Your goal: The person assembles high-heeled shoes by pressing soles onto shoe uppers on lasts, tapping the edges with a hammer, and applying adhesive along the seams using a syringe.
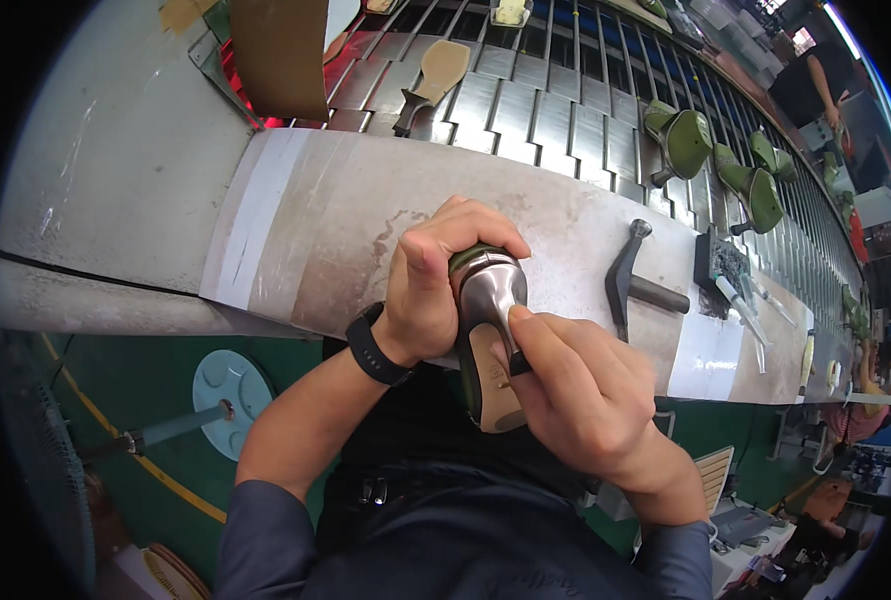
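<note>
Over the near edge of the workbench (pixel 336 200), I hold an upturned green high-heeled shoe (pixel 491 385) with its tan sole showing. My left hand (pixel 428 290) is closed around the back of the shoe, fingers over the far side. A shiny metallic heel (pixel 488 283) sits against the shoe's heel seat. Its narrow dark tip is pinched by my right hand (pixel 591 395). Whether the heel is fixed to the shoe I cannot tell. To the right of my hands, a hammer (pixel 621 278) with a dark handle lies on the bench.
Beyond the bench runs a slatted metal conveyor (pixel 556 105), carrying green heeled shoes (pixel 684 145) and a shoe with a tan sole (pixel 444 68). A black box (pixel 722 262) and syringes (pixel 744 310) lie at right. A brown panel (pixel 278 60) stands far left; a blue stool (pixel 231 400) is below.
</note>
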Motion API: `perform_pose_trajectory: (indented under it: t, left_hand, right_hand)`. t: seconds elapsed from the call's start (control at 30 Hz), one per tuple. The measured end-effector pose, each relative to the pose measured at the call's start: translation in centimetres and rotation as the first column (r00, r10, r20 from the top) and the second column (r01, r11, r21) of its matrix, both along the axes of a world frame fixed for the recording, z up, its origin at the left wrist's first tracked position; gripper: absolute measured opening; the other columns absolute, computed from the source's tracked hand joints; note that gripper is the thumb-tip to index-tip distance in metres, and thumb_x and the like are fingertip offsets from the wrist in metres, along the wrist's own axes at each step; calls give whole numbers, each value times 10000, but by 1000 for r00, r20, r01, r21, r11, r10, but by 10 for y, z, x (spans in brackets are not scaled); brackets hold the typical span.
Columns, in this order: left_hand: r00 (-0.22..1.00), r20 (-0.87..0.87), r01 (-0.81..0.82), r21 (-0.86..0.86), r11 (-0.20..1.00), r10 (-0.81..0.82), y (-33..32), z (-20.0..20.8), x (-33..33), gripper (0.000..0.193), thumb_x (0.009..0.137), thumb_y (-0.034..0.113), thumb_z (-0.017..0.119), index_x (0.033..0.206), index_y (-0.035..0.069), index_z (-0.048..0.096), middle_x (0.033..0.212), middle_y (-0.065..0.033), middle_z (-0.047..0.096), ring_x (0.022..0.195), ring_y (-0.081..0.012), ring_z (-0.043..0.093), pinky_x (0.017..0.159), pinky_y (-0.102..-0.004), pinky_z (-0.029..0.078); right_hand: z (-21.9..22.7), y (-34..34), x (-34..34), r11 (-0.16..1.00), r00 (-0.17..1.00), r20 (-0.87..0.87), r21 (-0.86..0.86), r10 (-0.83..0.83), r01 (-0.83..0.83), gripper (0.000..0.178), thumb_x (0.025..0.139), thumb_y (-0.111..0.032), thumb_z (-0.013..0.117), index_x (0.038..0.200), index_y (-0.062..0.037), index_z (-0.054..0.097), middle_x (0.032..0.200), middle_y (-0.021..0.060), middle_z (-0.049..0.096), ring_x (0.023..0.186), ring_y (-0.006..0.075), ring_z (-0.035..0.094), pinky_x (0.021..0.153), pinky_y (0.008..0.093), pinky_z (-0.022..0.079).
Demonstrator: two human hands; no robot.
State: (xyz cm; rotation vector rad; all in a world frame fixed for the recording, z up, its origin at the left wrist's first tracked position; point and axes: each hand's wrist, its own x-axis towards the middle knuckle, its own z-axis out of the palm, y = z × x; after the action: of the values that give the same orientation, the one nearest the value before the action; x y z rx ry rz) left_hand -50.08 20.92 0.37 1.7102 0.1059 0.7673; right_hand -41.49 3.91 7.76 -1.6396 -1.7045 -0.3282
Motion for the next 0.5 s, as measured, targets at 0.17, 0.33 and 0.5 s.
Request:
perform_pose_trajectory:
  t: [0.17, 0.33, 0.5]
  left_hand:
    - [1000, 5, -3, 1, 1000, 3, 1, 0, -1, 1185, 949, 888, -10, 982, -29, 740, 1024, -141, 688, 951, -223, 622, 891, -351, 480]
    - [1000, 13, 1, -11, 1000, -1, 0, 1, -1, 1178, 952, 886, -6, 973, -29, 737, 1020, -141, 686, 949, -225, 621, 895, -352, 477]
    - [998, 55, -5, -75, 997, 9, 4, -3, 4, 1064, 1032, 790, 57, 972, -24, 739, 984, -128, 699, 923, -215, 626, 871, -344, 478]
  right_hand:
    - [-1, 2, -1, 1000, 1000, 5, -10, 1, -1, 359, 796, 31, 860, 1124, 76, 720, 857, 142, 733, 673, 241, 718, 567, 328, 567]
    - [-5, 6, 2, 999, 999, 43, 35, 21, -23, 256, 821, 21, 801, 1045, 109, 714, 819, 118, 692, 629, 192, 688, 535, 295, 555]
    - [2, 8, 3, 1000, 999, 44, -23, 13, -12, 305, 809, 28, 787, 1093, 100, 704, 823, 130, 678, 637, 237, 677, 554, 341, 555]
